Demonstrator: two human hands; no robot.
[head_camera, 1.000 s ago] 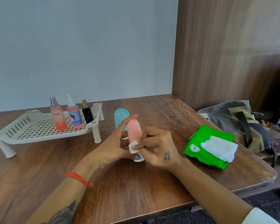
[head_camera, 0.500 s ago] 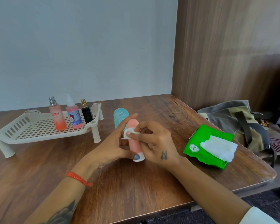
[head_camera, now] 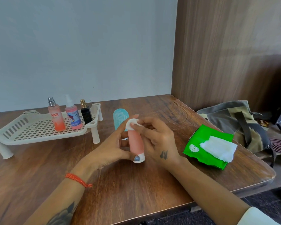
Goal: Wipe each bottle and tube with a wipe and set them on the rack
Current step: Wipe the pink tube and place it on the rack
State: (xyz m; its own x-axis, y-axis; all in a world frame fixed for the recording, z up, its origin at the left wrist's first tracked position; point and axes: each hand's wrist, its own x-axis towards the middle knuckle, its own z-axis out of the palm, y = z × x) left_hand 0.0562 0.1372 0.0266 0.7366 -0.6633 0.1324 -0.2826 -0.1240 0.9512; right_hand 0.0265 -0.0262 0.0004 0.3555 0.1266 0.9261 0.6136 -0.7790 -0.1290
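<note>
From the head view, a pink tube (head_camera: 135,142) stands cap-down on the wooden table (head_camera: 136,189), its white cap (head_camera: 139,159) touching the tabletop. The left hand (head_camera: 110,149) grasps the tube around its lower part, thumb near the cap and forefinger stretched up along its side. The right hand (head_camera: 159,140) pinches a small white wipe (head_camera: 131,124) between its fingertips and presses it against the tube's top end.

Just behind the tube stands a light blue tube (head_camera: 120,118), partly hidden by the hands; its print is too faint to read.

To the left of the pink tube sits the white rack (head_camera: 31,132), raised on short legs. Three bottles stand upright in a row near its right end — a tall orange-pink spray bottle (head_camera: 55,116) whose label reads "ENGAGE", a pink bottle (head_camera: 73,116) with a blue and white label too small to read, and a small black bottle (head_camera: 86,113) with a gold cap.

To the right of the pink tube lies a green wipe pack (head_camera: 199,143) with a round white mark reading "100" — a white sheet (head_camera: 219,147) hangs out of its opening. Beyond the pack, off the table edge, rests a grey and olive bag (head_camera: 230,117).
</note>
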